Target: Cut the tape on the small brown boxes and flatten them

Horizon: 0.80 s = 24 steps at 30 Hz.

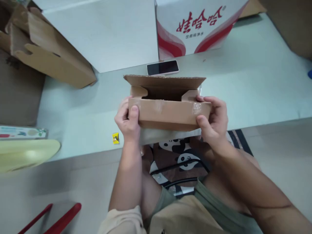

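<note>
Between my two hands is a small brown cardboard box (168, 113), its top flap standing up at the back and its side flaps partly folded in. Strips of clear tape show on the front face. The inside is dark, so its contents cannot be made out. My left hand (129, 118) grips the left end with the thumb on the front. At the other end my right hand (214, 117) clasps the right corner, its thumb also pressed to the front. Just behind the box lies a phone (162, 67) with a dark screen.
A large white carton (104, 32) with a red-printed side stands at the back of the table (263, 81). Open cardboard boxes (58, 55) sit at the left. A small yellow packet (115, 138) lies near the front edge, and a pale yellow-green object (29, 152) is further left.
</note>
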Available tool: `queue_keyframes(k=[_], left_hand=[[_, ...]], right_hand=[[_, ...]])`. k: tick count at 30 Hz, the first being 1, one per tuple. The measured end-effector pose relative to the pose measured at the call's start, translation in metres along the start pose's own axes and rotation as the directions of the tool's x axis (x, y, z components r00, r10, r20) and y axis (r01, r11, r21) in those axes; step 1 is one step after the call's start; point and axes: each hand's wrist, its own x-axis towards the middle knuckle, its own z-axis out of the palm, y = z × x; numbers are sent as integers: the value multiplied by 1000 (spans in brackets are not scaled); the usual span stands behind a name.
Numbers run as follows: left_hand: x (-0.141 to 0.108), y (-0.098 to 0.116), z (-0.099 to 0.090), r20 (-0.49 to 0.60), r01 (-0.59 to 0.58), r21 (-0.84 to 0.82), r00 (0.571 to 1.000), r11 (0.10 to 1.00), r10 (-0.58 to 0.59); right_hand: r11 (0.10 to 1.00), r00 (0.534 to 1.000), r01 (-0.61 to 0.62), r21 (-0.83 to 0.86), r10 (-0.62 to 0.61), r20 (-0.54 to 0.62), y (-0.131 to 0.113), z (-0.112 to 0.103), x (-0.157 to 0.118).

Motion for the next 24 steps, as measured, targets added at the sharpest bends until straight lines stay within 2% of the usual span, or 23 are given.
queue_keyframes(k=[4, 7, 10, 14, 19, 24], left_hand=[[-2, 0, 5, 62, 41, -53, 997, 998, -37], [-4, 5, 8, 123, 115, -100, 987, 988, -103], [-4, 8, 8, 188, 129, -117, 976, 985, -106], [-2, -7, -1, 264, 10, -81, 965, 997, 11], [4, -30, -14, 351, -232, 72, 916, 970, 193], [5, -27, -15, 347, -300, 96, 904, 949, 251]], right_hand=[[1000, 1000, 31, 6, -31, 7, 4, -1, 2], [999, 998, -33, 18, 32, 51, 4, -7, 11], [993, 988, -89, 74, 79, 136, 6, -13, 22], [988, 983, -62, 143, 36, 178, 13, -12, 26], [998, 984, 49, 25, -53, 169, 15, -12, 23], [999, 985, 53, -7, -51, 168, 14, -14, 23]])
